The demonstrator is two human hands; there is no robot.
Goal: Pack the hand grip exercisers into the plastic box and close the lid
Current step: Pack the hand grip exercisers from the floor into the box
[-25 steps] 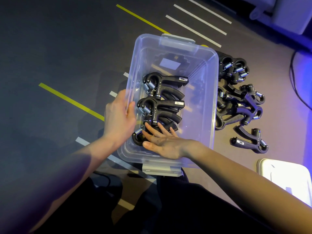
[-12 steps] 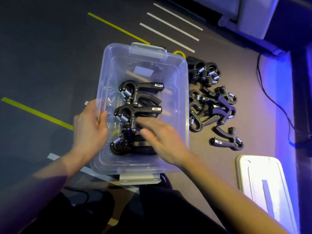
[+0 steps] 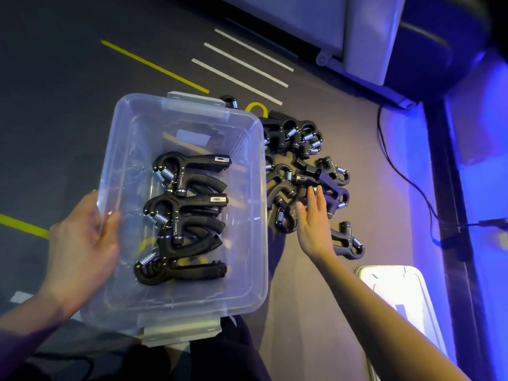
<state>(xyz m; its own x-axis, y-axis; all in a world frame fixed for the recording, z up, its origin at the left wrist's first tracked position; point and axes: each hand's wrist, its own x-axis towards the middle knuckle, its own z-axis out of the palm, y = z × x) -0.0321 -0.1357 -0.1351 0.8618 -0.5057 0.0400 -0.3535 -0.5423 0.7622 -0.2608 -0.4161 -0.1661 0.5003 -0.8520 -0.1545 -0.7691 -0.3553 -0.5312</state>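
Left hand (image 3: 82, 243): gripping the left wall of the clear plastic box (image 3: 255, 243), thumb inside. Box, on the floor: three black hand grip exercisers (image 3: 189, 215), stacked. Right hand (image 3: 312, 224): flat, fingers released, over the loose exerciser pile (image 3: 305, 160); count unclear. Lid (image 3: 398, 292): far right.

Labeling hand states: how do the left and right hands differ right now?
The left hand grips the near-left rim of the clear plastic box, thumb hooked over the wall; the right hand holds nothing.
The left hand's fingers curl around the rim; the right hand's are stretched flat over the loose pile of hand grip exercisers beside the box.
Both are bare.
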